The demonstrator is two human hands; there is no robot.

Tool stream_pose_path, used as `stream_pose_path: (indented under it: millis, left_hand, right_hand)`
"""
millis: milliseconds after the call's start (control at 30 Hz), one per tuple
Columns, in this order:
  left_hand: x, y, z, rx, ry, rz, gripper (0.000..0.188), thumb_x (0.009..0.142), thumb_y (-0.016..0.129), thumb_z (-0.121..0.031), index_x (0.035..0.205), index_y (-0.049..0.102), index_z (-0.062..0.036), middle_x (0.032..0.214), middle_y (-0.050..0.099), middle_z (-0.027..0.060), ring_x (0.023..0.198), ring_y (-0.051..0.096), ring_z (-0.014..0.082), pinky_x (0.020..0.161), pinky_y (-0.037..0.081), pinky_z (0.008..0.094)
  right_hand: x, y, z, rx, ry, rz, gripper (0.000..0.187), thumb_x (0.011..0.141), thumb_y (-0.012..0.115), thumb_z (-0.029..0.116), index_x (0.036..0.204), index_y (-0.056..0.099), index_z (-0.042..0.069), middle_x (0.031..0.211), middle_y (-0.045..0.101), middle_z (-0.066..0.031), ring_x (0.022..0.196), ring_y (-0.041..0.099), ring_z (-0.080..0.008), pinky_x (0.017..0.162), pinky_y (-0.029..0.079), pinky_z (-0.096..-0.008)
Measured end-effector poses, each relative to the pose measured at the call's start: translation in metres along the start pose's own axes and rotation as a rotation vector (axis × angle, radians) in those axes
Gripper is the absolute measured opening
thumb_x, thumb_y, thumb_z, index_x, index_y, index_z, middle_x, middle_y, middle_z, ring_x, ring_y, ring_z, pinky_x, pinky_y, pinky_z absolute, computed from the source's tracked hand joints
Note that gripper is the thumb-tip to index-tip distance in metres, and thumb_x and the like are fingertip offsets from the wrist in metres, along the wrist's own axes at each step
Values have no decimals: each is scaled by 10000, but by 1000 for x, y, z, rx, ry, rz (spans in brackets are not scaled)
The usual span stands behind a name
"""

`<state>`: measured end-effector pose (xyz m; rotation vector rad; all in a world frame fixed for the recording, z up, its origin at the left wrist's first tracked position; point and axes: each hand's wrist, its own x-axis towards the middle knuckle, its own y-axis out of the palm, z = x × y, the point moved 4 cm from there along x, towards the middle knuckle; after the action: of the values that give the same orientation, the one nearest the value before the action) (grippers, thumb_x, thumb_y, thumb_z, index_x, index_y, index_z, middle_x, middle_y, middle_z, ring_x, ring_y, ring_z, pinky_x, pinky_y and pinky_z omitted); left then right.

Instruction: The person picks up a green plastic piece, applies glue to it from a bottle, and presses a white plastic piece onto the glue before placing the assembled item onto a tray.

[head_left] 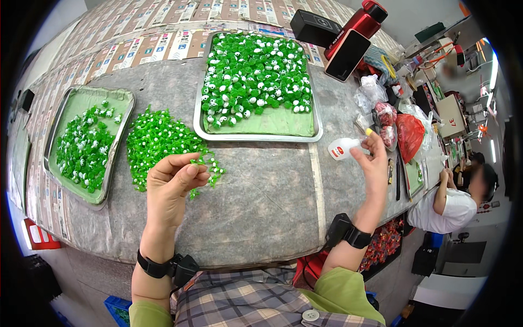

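My left hand (177,180) is raised over the table's near-left part, thumb and forefinger pinching a small green piece (197,161). Behind it spreads a loose pile of small green pieces with white dots (158,139). To the right, my right hand (375,163) has its thumb and forefinger apart beside the top end of a white plastic bottle (340,147) with a red label. The thumb overlaps the bottle; no firm grip shows. Something yellow (369,131) sits at the forefinger's tip; whether it is a finger cover or part of the bottle is unclear.
A large metal tray (261,136) full of green-and-white pieces lies far-center; a smaller tray (122,139) stands left. Back right are a black box (313,27), a red flask (357,27), a phone (347,54) and plastic bags (411,136). Another person (449,207) sits at right.
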<state>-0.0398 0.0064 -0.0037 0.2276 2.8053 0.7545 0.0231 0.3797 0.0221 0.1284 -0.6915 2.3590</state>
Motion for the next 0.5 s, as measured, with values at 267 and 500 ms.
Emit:
stream_pose_path:
  millis: [267,500]
  left_hand:
    - [-1,7,6,52,-101,65,185,763,561,-86,920,578,10,766,605,94,690,588,141,621,494,250]
    - [-4,13,14,75,-201,134,192,759,566,-89,924,582,8,762,603,83,687,584,125,628,488,230]
  right_hand:
    - [-9,40,7,146,203,307,342,696,643,125,981,506,-5,924,554,-61,821,524,-110,699,413,-222]
    - [-55,109,112,568,42,761,329,753,588,124,1024,446,3,950,555,-84,867,514,-116,746,403,-236]
